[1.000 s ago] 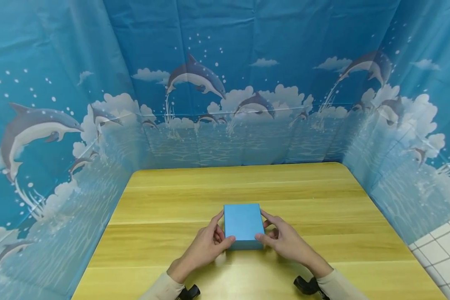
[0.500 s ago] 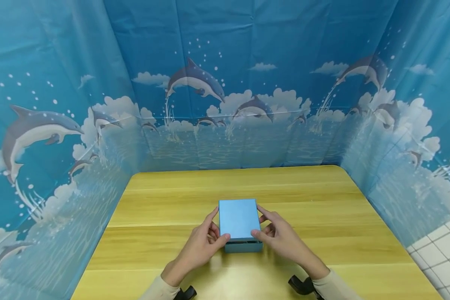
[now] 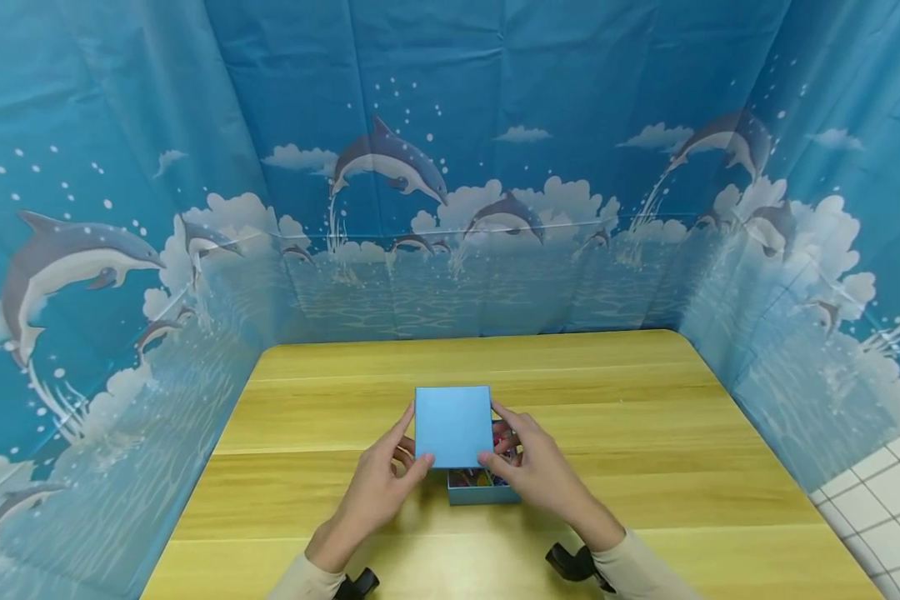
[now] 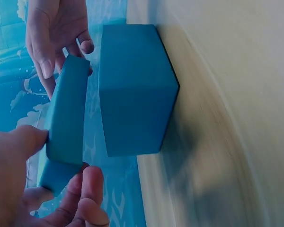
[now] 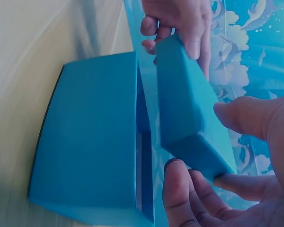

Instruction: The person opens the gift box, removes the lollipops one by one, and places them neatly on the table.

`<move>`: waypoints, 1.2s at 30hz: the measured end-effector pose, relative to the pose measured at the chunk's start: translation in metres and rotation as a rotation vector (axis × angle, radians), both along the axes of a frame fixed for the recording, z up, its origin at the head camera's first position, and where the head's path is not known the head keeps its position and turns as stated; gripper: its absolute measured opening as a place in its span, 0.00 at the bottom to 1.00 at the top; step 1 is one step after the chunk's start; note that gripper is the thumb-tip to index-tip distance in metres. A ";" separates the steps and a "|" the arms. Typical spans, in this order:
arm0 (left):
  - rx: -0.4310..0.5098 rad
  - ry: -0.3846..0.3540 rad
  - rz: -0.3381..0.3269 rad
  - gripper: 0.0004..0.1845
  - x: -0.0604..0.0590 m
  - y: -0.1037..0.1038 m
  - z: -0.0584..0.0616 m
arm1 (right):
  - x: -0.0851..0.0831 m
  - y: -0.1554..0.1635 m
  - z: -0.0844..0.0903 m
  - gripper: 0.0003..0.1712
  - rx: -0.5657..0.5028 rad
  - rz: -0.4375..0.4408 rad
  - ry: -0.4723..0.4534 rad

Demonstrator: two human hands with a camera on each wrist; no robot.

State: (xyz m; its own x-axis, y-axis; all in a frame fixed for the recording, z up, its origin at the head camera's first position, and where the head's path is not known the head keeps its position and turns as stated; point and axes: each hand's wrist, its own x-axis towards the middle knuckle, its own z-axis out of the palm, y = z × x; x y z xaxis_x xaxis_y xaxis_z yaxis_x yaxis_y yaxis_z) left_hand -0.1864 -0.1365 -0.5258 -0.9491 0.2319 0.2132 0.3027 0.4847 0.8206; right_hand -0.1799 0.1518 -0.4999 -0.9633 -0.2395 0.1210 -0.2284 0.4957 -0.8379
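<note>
A blue box lid [image 3: 452, 425] hangs in the air above its blue box base [image 3: 483, 492], which rests on the wooden table [image 3: 645, 467]. My left hand [image 3: 378, 483] grips the lid's left edge and my right hand [image 3: 528, 471] grips its right edge. Colourful small items [image 3: 471, 478] show inside the uncovered base. In the left wrist view the lid [image 4: 64, 125] stands apart from the base [image 4: 135, 90]. The right wrist view shows the lid [image 5: 191, 111] between my thumb and fingers, clear of the base [image 5: 87, 137].
Blue dolphin-print curtains [image 3: 450, 167] wall in the table on the left, back and right. A white tiled floor [image 3: 881, 500] shows at the lower right. Black wrist mounts [image 3: 570, 565] sit at my sleeves.
Both hands have lifted the lid off the base and carried it up and slightly left. The base's inside now shows.
</note>
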 end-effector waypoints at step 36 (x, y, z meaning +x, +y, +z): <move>0.084 0.083 0.246 0.42 -0.001 -0.034 0.006 | -0.006 -0.064 0.003 0.49 -0.229 0.159 0.000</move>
State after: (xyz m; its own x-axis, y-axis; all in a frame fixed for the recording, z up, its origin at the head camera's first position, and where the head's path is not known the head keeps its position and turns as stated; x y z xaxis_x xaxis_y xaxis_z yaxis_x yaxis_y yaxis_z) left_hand -0.1876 -0.1709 -0.5197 -0.9531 -0.0252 0.3015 0.2524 0.4831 0.8384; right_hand -0.1857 0.0878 -0.4972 -0.9159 -0.3536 0.1898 -0.2885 0.2512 -0.9239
